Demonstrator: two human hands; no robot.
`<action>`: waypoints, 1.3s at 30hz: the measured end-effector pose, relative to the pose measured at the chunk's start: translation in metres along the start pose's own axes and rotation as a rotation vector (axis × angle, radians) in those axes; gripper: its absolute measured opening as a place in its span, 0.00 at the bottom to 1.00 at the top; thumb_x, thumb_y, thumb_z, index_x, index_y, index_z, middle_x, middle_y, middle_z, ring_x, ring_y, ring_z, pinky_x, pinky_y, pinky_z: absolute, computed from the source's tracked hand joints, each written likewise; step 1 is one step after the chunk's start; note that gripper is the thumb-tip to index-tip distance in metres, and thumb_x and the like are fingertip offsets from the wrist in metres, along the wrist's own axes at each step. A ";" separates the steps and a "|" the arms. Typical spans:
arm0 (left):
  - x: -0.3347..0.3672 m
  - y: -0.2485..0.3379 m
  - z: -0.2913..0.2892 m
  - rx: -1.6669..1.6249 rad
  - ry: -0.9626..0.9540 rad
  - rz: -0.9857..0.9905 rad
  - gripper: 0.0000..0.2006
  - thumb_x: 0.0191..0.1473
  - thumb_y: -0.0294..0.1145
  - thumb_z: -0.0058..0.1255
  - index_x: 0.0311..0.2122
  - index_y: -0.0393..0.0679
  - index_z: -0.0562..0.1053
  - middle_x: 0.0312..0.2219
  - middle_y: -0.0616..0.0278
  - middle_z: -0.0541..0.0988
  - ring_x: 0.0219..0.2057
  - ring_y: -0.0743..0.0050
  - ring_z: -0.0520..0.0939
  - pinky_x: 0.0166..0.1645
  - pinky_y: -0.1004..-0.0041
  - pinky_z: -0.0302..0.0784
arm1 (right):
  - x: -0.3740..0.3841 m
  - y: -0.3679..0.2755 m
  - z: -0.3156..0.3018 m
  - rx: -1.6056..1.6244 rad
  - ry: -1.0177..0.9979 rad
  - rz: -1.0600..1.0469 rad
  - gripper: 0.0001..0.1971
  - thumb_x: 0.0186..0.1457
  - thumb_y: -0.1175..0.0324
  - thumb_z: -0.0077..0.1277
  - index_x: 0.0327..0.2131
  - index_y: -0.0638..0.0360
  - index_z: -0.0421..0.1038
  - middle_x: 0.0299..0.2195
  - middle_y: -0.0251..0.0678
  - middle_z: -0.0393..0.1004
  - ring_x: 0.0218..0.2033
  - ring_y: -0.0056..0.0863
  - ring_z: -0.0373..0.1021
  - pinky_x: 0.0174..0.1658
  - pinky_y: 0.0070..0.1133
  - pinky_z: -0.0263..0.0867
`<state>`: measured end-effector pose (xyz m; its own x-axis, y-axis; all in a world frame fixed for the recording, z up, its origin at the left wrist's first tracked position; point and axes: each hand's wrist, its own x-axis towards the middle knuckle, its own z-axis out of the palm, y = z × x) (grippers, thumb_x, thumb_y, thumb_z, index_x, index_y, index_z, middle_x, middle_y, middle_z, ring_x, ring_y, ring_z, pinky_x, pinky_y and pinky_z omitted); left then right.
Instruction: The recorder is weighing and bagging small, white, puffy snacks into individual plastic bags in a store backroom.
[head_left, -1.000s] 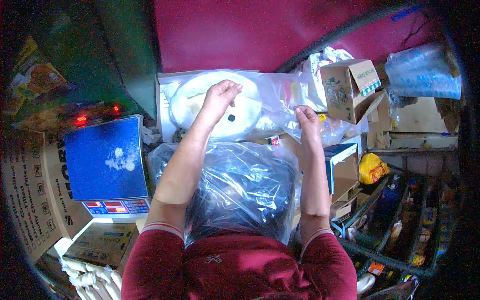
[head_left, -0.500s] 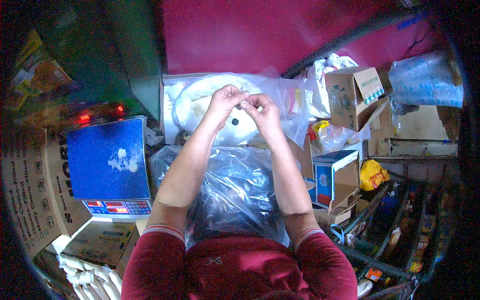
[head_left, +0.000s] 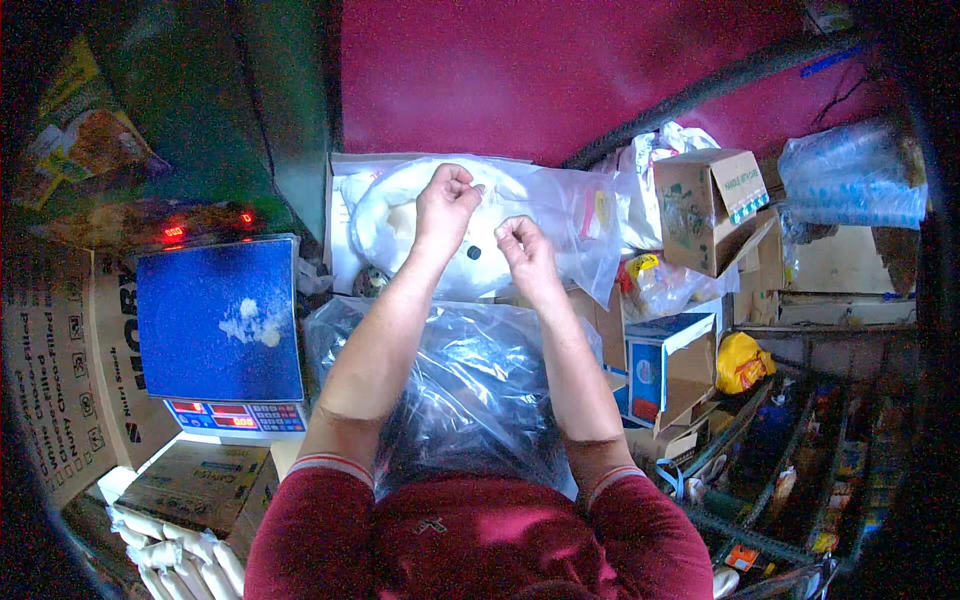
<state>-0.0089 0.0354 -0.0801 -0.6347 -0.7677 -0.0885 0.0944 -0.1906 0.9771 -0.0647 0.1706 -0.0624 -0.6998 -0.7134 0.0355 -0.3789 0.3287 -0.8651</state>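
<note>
My left hand (head_left: 446,208) is closed in a pinch above a pale plastic bag (head_left: 405,235) that holds something white. Lower and to the right, my right hand (head_left: 528,252) also has its fingers pinched together, apart from the left. Whatever sits between either set of fingertips is too small to make out. Between my hands a small dark round thing (head_left: 474,252) shows against the bag. The bag lies spread in a white open box (head_left: 340,215), and its loose clear end (head_left: 580,225) trails off to the right.
Crumpled clear plastic (head_left: 470,370) covers the space before my body. A blue-topped weighing scale (head_left: 215,320) dusted with white powder stands left. Cardboard boxes (head_left: 692,215), a blue-sided carton (head_left: 650,370) and a yellow bag (head_left: 742,355) crowd the right, beside dark racks (head_left: 800,470).
My hands, which met at the fingertips, have come apart. The right moved down toward me; the left stays higher, over the bag.
</note>
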 end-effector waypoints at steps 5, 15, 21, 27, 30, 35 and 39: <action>-0.004 0.005 -0.003 0.204 -0.105 0.081 0.04 0.44 0.26 0.50 0.26 0.41 0.67 0.16 0.71 0.69 0.19 0.86 0.67 0.23 0.82 0.63 | 0.009 -0.003 0.000 -0.044 0.092 -0.139 0.09 0.46 0.68 0.50 0.28 0.64 0.66 0.26 0.37 0.68 0.27 0.25 0.65 0.34 0.19 0.62; -0.009 -0.001 0.003 0.576 -0.137 0.413 0.04 0.40 0.23 0.48 0.26 0.42 0.67 0.20 0.59 0.71 0.22 0.63 0.74 0.27 0.69 0.69 | 0.042 0.000 -0.004 -0.608 0.227 -0.094 0.07 0.41 0.66 0.49 0.22 0.58 0.68 0.23 0.36 0.70 0.28 0.33 0.67 0.37 0.31 0.53; -0.013 -0.001 -0.009 0.654 -0.230 0.565 0.06 0.37 0.18 0.45 0.24 0.41 0.70 0.26 0.56 0.69 0.29 0.56 0.74 0.33 0.65 0.70 | 0.049 -0.007 -0.005 -0.631 0.170 -0.181 0.07 0.40 0.66 0.50 0.24 0.58 0.68 0.23 0.36 0.70 0.27 0.34 0.67 0.36 0.29 0.54; 0.004 0.019 -0.041 0.731 -0.001 0.515 0.14 0.40 0.17 0.43 0.34 0.42 0.73 0.34 0.55 0.73 0.37 0.59 0.75 0.42 0.72 0.69 | 0.076 0.059 -0.002 0.197 -0.201 0.128 0.15 0.44 0.58 0.52 0.32 0.59 0.70 0.26 0.43 0.71 0.29 0.35 0.69 0.34 0.28 0.63; 0.008 0.037 -0.046 0.794 0.101 0.462 0.13 0.42 0.18 0.44 0.35 0.43 0.73 0.34 0.55 0.74 0.37 0.59 0.75 0.42 0.70 0.69 | 0.086 0.135 0.013 -0.622 -0.358 0.238 0.16 0.46 0.55 0.49 0.34 0.55 0.70 0.30 0.43 0.72 0.33 0.38 0.69 0.37 0.28 0.63; 0.012 0.035 -0.061 0.895 0.121 0.413 0.12 0.42 0.19 0.43 0.34 0.41 0.73 0.32 0.55 0.73 0.34 0.58 0.75 0.39 0.70 0.70 | 0.069 0.201 0.089 -1.002 -0.560 0.367 0.18 0.47 0.54 0.46 0.37 0.56 0.68 0.36 0.41 0.71 0.40 0.34 0.67 0.45 0.32 0.58; 0.010 0.033 -0.071 0.893 0.155 0.358 0.12 0.42 0.19 0.44 0.35 0.42 0.73 0.33 0.55 0.73 0.34 0.60 0.75 0.39 0.71 0.70 | 0.080 0.233 0.126 -1.055 -0.658 0.427 0.19 0.47 0.57 0.46 0.41 0.57 0.65 0.40 0.38 0.69 0.44 0.33 0.64 0.49 0.33 0.51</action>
<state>0.0421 -0.0218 -0.0628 -0.5675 -0.7743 0.2800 -0.3952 0.5546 0.7323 -0.1331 0.1121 -0.3242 -0.5715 -0.5009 -0.6499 -0.7001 0.7108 0.0679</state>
